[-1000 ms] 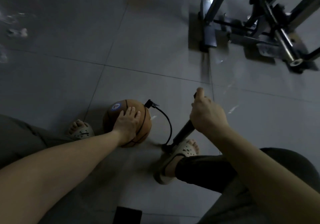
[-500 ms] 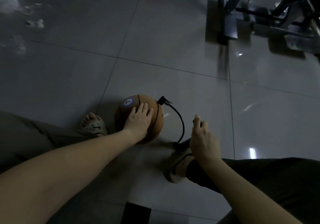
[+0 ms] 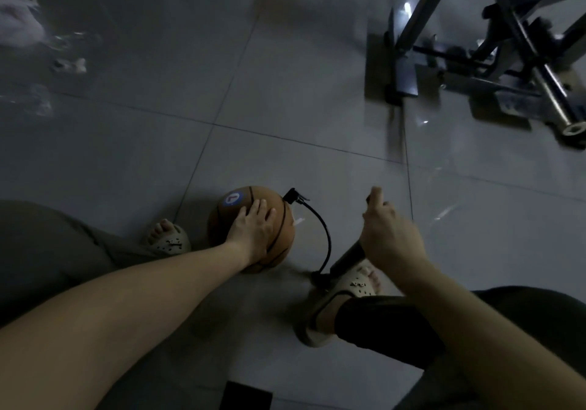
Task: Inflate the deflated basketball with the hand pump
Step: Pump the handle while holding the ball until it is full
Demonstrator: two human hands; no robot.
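An orange basketball with a blue round logo sits on the grey tiled floor. My left hand presses flat on top of it, fingers spread. A black hose curves from a connector at the ball's upper right down to the base of the hand pump. My right hand grips the pump's handle, which it mostly hides; the dark pump barrel slants below it. My right foot in a pale sandal stands on the pump's base.
My left foot in a sandal rests just left of the ball. A dark metal frame with bars and a tube stands at the upper right. White scraps lie upper left. A black flat object sits at the bottom edge.
My right hand went down with the pump handle half a second ago and has risen again now. My left hand has stayed on the ball.
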